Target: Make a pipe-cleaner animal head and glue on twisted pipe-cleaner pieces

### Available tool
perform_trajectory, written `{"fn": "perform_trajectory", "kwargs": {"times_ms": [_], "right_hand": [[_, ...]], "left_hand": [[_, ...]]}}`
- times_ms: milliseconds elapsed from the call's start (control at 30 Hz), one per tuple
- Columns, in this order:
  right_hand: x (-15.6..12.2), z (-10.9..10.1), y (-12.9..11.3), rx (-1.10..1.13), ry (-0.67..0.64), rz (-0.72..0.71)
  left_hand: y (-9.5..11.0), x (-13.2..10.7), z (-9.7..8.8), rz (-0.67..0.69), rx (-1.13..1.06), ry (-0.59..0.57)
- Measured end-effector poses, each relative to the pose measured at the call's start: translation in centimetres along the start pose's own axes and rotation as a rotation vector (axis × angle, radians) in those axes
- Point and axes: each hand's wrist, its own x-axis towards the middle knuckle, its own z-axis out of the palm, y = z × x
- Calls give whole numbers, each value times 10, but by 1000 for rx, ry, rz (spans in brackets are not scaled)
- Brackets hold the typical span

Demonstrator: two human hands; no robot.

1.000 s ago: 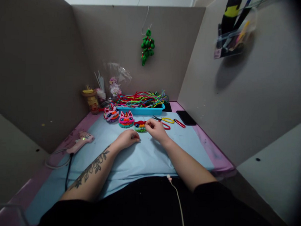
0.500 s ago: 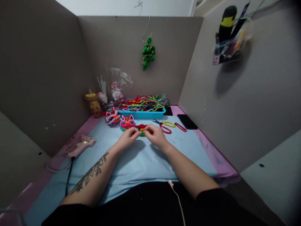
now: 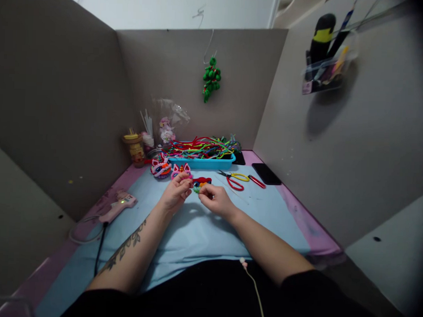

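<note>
My left hand (image 3: 176,193) is raised, its thumb and fingertips pinched together; whatever is between them is too small to make out. To its right, my right hand (image 3: 217,201) is curled with thumb and forefinger pressed together, the contents hidden. Just beyond the gap between my hands lies a small fuzzy piece (image 3: 202,182) in red, blue, orange and green, partly covered by my right fingers. Behind my left fingers sits a pink fuzzy animal head (image 3: 182,169) with pointed ears. A second fuzzy head (image 3: 160,168) in pink, lilac and orange stands farther left.
A blue tray (image 3: 201,164) of colourful fuzzy stems stands at the back. Scissors (image 3: 235,179) with red and yellow handles, a red tool (image 3: 257,181) and a black phone (image 3: 266,174) lie to the right. A pink glue gun (image 3: 118,208) with its cord lies left.
My left hand has lifted and turned so its fingers show more. My right hand has lowered slightly, and more of the fuzzy piece's red top shows. The view has shifted a little.
</note>
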Motion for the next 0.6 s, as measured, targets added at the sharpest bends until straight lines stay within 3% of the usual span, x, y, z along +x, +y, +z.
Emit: {"fn": "perform_trajectory", "kwargs": {"times_ms": [600], "right_hand": [[-1,1,-2,-7,-35,-28]], "left_hand": [[-4,1,0,12,5,-28]]}}
